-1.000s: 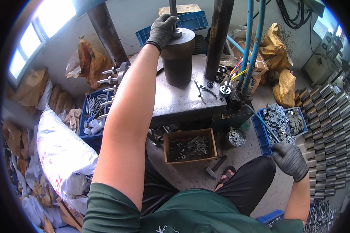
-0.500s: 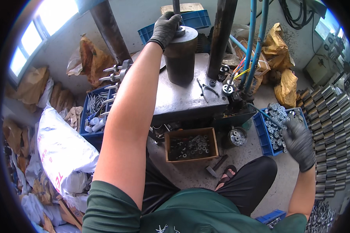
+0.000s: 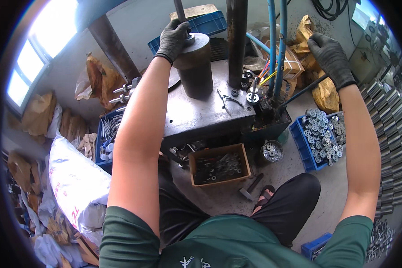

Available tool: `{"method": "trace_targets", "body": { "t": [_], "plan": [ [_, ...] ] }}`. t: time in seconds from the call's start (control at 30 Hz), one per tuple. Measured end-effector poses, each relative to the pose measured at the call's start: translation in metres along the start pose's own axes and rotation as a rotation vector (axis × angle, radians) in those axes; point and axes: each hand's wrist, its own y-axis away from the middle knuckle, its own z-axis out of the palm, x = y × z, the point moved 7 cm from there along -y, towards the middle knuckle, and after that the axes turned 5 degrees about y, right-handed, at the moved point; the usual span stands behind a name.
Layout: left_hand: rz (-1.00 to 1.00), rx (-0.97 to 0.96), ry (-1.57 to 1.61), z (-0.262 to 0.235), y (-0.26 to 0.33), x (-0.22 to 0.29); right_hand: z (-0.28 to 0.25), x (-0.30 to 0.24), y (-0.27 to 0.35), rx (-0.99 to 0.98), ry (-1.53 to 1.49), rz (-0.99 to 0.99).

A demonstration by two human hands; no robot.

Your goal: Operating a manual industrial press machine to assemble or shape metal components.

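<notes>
My left hand [image 3: 172, 39], in a dark grey glove, has its fingers closed round a dark metal rod [image 3: 179, 10] at the top of a thick steel cylinder [image 3: 195, 67]. Beside those fingers a small ring [image 3: 190, 40] rests on the cylinder's top face. The cylinder stands upright on a steel machine table [image 3: 174, 120]. Out to the right, my gloved right hand [image 3: 334, 60] is raised and closed at the upper end of a slanting dark lever [image 3: 304, 91]; the palm hides the lever's tip. Pliers [image 3: 228, 102] lie on the table, near a small bearing [image 3: 235, 93].
Dark columns [image 3: 236, 44] and blue pipes [image 3: 281, 49] rise behind the table. A blue crate [image 3: 309, 157] of round metal parts stands at right, beside stacked metal tubes [image 3: 388, 147]. Below are a wooden box [image 3: 221, 181], a hammer [image 3: 251, 187] and a white sack [image 3: 76, 178].
My right hand has gone up from over the blue crate to beside the brown paper bags, and the lever has swung upward with it. My left hand stays at the cylinder's top.
</notes>
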Motion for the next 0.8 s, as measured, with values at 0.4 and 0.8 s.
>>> {"method": "trace_targets", "body": {
  "t": [0.4,0.8],
  "plan": [
    [0.444,-0.034,-0.118,0.046,0.123,0.048,0.009,0.014,0.008,-0.051,0.076,0.117],
    [-1.036,0.164,0.482,0.079,0.343,-0.136,0.0,0.015,0.025,-0.109,-0.008,0.112]
  ]
}}
